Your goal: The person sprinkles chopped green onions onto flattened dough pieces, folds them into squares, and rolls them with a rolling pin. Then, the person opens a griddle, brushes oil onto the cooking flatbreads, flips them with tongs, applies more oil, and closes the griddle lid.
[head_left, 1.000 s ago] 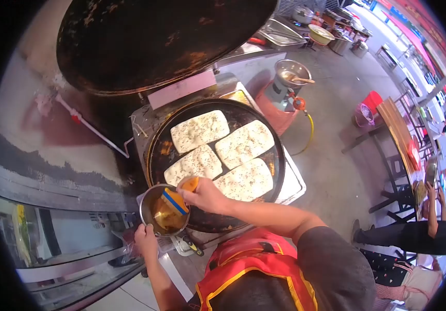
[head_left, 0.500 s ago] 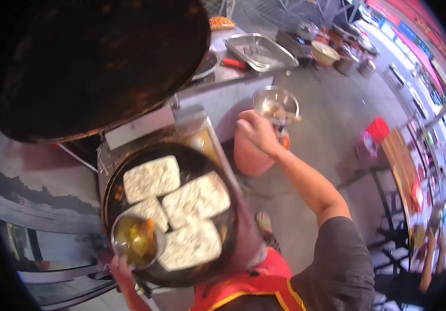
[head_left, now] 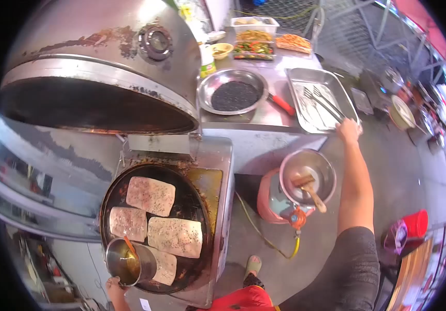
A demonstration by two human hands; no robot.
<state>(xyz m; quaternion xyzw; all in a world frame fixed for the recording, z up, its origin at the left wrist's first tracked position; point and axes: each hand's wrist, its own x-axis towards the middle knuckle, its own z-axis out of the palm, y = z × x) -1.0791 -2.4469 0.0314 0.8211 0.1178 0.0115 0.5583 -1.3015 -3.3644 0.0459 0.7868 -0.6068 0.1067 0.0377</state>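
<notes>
My right hand [head_left: 349, 130] is closed at the handle ends of two slotted spatulas [head_left: 327, 103], whose heads lie in a rectangular metal tray [head_left: 306, 122]. At the lower left, my left hand [head_left: 114, 285] grips a metal pot [head_left: 122, 264] of yellowish oil, with an orange-handled utensil [head_left: 131, 245] standing in it. The pot is over the edge of a round black griddle [head_left: 184, 205]. Several flat, speckled dough pieces [head_left: 175, 237] lie on the griddle, one of them partly hidden by the pot.
The raised domed lid [head_left: 98, 36] hangs behind the griddle. On the counter sit a bowl of black seeds [head_left: 236, 96], a red handle [head_left: 282, 104] and food trays [head_left: 254, 50]. A steel bowl with a wooden brush [head_left: 311, 193] rests above a pink gas cylinder [head_left: 267, 199].
My right hand has moved up and right, from near the steel bowl to the spatulas in the tray. My left hand still holds the pot over the griddle. The view has shifted toward the counter.
</notes>
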